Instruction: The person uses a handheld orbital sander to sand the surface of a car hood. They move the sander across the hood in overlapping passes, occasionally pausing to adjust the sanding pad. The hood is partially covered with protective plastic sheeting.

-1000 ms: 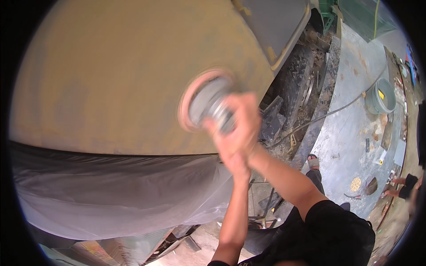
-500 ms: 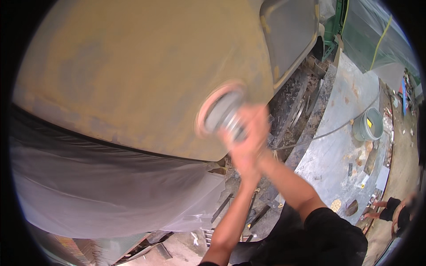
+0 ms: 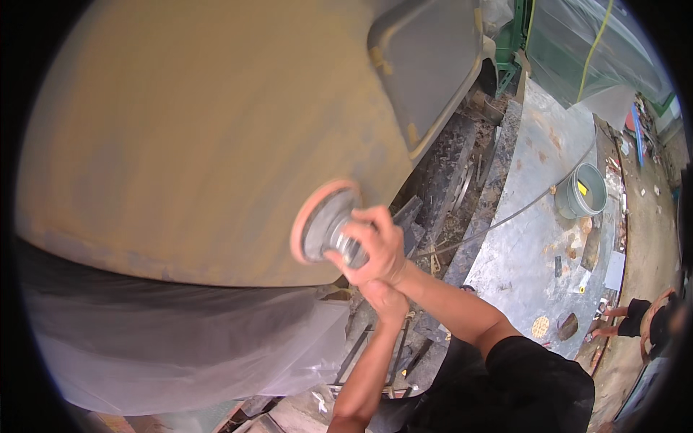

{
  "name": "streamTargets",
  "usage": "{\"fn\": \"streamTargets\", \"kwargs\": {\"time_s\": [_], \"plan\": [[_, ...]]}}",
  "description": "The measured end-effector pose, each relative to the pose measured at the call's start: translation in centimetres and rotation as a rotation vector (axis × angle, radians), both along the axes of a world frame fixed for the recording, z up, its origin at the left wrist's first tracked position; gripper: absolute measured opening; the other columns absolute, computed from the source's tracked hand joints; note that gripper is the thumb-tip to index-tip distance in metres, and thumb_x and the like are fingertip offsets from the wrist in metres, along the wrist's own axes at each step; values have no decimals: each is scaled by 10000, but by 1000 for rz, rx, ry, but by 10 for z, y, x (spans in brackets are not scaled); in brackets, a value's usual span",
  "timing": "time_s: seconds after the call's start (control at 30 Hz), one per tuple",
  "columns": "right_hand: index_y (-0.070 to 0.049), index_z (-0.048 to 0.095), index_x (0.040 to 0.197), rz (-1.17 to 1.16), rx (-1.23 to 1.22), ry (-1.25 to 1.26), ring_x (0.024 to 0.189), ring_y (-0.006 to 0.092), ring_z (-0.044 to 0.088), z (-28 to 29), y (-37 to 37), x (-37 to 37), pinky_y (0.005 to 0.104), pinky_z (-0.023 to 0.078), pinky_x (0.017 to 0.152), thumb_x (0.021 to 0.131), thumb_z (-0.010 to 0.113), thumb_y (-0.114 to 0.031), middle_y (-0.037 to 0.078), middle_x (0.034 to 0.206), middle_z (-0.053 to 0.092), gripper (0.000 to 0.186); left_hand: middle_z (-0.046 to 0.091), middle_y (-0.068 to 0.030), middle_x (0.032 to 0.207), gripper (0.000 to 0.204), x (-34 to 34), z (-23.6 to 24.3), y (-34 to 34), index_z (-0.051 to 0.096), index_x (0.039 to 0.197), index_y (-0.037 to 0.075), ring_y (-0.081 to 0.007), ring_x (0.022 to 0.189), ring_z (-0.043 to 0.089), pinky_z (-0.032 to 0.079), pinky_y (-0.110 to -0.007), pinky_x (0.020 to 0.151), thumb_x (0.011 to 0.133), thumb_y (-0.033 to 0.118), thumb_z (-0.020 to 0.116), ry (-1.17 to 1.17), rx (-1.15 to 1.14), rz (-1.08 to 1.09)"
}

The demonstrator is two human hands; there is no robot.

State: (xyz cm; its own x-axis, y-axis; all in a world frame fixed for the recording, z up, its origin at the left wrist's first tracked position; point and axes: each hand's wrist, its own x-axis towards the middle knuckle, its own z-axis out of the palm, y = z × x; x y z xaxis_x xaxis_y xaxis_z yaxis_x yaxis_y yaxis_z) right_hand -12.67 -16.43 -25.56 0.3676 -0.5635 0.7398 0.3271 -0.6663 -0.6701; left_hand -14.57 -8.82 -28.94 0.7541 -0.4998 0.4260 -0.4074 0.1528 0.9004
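A person presses a round sander with a pink disc pad and grey metal body (image 3: pixel 325 227) flat against a large curved tan-brown primed panel (image 3: pixel 202 137). The right hand (image 3: pixel 375 245) is closed around the sander's body, and the left hand (image 3: pixel 382 297) sits just beneath it, curled shut under the right wrist; what it grips cannot be told. Translucent plastic sheeting (image 3: pixel 173 346) hangs below the panel. To the right on the floor stands a grey round bucket with a small yellow label-like patch inside (image 3: pixel 581 191), a thin cable (image 3: pixel 520 209) running toward it.
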Motion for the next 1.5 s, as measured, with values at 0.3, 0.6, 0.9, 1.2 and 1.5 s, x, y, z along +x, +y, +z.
{"fn": "streamTargets", "kwargs": {"time_s": [0.3, 0.6, 0.9, 1.2, 1.5], "plan": [[-137, 631, 1096, 24, 124, 31, 856, 317, 685, -9, -29, -3, 443, 586, 660, 658, 947, -199, 110, 1027, 583, 544, 572, -340, 1354, 940, -16, 7, -22, 380, 1488, -144, -422, 1272, 581, 439, -468, 1083, 1053, 688, 326, -56, 166, 184], [-145, 626, 1108, 42, 255, 70, 873, 327, 691, -2, -58, 0, 430, 605, 692, 678, 942, -229, 119, 1043, 587, 540, 521, -290, 1462, 800, -2, 11, -37, 280, 1554, -110, -375, 1360, 529, 404, -439, 1127, 1113, 557, 278, -123, 335, 175], [-147, 638, 1092, -32, 392, 61, 884, 343, 721, 7, -85, 7, 444, 623, 712, 656, 947, -170, 117, 1051, 588, 535, 412, -315, 1556, 834, -3, 29, -53, 222, 1590, -105, -381, 1432, 454, 355, -446, 1176, 1111, 576, 263, -159, 518, 184], [-174, 649, 1080, -58, 253, -12, 826, 316, 719, 46, -92, 11, 406, 609, 600, 695, 908, -230, 100, 1051, 588, 467, 501, -262, 1474, 849, 0, 38, -50, 280, 1558, -100, -368, 1365, 515, 400, -445, 1147, 1096, 612, 277, -96, 482, 247], [-151, 627, 1144, -95, 31, -65, 801, 297, 673, 72, -86, 23, 431, 595, 599, 742, 860, -280, 99, 1035, 579, 482, 616, -202, 1316, 823, 27, 43, -45, 455, 1430, -81, -298, 1202, 623, 490, -401, 1032, 1070, 644, 311, -99, 248, 163]]}}
